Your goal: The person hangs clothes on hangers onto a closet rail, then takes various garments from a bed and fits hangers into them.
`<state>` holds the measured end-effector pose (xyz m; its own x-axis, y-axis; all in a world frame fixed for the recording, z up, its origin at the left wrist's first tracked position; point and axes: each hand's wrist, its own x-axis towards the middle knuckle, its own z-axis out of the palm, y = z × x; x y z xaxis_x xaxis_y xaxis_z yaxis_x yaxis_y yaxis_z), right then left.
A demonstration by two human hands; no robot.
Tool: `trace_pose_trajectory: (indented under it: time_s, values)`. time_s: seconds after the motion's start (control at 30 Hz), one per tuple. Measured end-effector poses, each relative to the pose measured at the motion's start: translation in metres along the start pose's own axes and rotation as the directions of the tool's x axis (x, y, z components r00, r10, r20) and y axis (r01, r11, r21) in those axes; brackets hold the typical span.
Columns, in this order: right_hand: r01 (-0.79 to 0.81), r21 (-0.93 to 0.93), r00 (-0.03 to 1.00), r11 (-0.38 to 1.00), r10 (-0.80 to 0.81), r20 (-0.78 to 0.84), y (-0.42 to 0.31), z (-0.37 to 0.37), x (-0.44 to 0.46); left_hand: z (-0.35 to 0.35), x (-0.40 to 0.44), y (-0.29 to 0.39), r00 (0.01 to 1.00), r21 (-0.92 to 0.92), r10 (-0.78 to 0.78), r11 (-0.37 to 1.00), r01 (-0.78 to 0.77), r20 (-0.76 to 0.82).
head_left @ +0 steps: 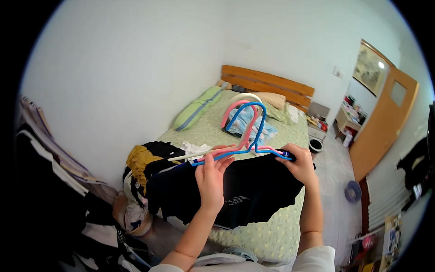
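In front of me, three hangers are bunched together: a blue hanger [264, 121], a pink hanger [248, 131] and a white hanger [177, 158], hooks up. A black garment [265, 190] with small pale print hangs spread out below them. My left hand [211, 183] has its fingers around the hangers' bars left of the hooks. On the other side, my right hand [299, 164] is closed round the right end of the blue and pink hangers, together with the garment's upper edge. How far the garment is on the hangers is partly hidden.
Beyond my hands is a bed [283, 226] with a green bolster [198, 109] and a blue patterned cloth [242, 122]. A clothes pile [140, 158] lies at its near left, beside a basket [141, 229]. Dark clothes [45, 181] hang at left; a door [385, 127] stands ajar at right.
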<state>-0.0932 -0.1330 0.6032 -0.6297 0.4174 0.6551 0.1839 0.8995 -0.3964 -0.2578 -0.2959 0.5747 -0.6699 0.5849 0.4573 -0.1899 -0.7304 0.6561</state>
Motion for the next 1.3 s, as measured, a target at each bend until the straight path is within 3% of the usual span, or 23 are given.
trace_pose_trajectory:
  time_s: [0.23, 0.7, 0.83, 1.13, 1.3]
  values:
    - [0.174, 0.162, 0.976, 0.971, -0.193, 0.103, -0.007, 0.058, 0.067, -0.033, 0.019, 0.023, 0.945, 0.152, 0.245, 0.965, -0.216, -0.215]
    - [0.316, 0.462, 0.884, 0.828, -0.434, 0.173, -0.110, 0.161, 0.143, -0.097, 0.007, 0.129, 0.794, 0.458, 0.497, 0.830, -0.318, -0.350]
    - [0.378, 0.535, 0.837, 0.756, -0.526, 0.153, -0.163, 0.192, 0.151, -0.118, -0.008, 0.173, 0.694, 0.521, 0.603, 0.768, -0.372, -0.393]
    - [0.408, 0.743, 0.751, 0.530, -0.658, 0.056, -0.287, 0.264, 0.151, -0.173, -0.055, 0.277, 0.554, 0.727, 0.733, 0.618, -0.301, -0.394]
    - [0.408, 0.792, 0.717, 0.455, -0.696, 0.030, -0.356, 0.292, 0.154, -0.200, -0.068, 0.344, 0.543, 0.810, 0.762, 0.539, -0.231, -0.353]
